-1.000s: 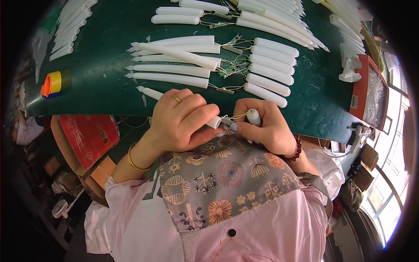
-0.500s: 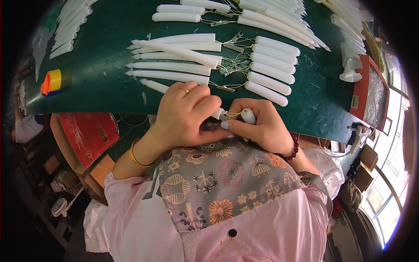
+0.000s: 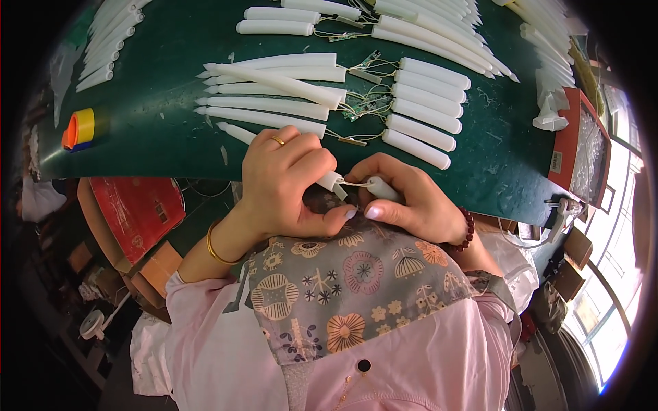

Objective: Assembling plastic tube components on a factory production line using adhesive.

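Note:
At the near edge of the green table (image 3: 185, 154), my left hand (image 3: 284, 185) is closed around a white electric taper candle (image 3: 330, 180); its pointed tip sticks out past the far side of the fingers. Thin pale wires (image 3: 354, 183) run from the candle's open end to a short white tube (image 3: 384, 188), gripped in my right hand (image 3: 421, 202). A small flat strip (image 3: 340, 192) hangs at the candle's end, between my two thumbs. Just beyond lie several similar tapers (image 3: 274, 107), wired through small green circuit boards (image 3: 370, 105) to short white tubes (image 3: 419, 130).
More white tapers (image 3: 432, 44) lie farther back, with another stack (image 3: 113, 41) at the far left. A yellow and orange tape roll (image 3: 80, 129) stands on the left. A red box (image 3: 581, 147) is at the right edge; an open carton (image 3: 140, 216) sits below left.
Both hands have shifted slightly left, and my left thumb has lifted away from the right one. The candle's open end and the strip beside it now show more plainly.

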`<state>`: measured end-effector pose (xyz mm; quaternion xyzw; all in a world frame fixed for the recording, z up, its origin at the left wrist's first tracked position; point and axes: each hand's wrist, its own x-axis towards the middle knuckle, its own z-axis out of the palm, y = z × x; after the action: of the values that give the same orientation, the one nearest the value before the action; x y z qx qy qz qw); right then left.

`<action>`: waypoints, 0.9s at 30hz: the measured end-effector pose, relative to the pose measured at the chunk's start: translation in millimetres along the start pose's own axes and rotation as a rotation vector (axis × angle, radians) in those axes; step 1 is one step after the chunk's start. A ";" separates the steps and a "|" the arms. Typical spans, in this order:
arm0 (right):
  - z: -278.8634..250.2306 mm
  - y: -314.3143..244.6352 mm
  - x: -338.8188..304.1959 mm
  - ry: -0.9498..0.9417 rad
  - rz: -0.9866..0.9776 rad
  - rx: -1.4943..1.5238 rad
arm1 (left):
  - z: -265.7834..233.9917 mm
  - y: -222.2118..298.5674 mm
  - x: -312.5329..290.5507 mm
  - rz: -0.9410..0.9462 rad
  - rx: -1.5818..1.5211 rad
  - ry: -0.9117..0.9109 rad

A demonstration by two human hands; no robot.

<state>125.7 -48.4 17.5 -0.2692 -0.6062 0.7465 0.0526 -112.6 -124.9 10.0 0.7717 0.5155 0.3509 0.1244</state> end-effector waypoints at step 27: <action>9.4 -0.2 -15.2 0.234 -0.083 -0.573 | 7.0 8.8 -5.2 -0.168 0.016 -0.237</action>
<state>134.2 -62.8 23.9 -0.3320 -0.7924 0.5063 0.0746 -102.8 -132.1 7.6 0.7630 0.5627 0.2415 0.2069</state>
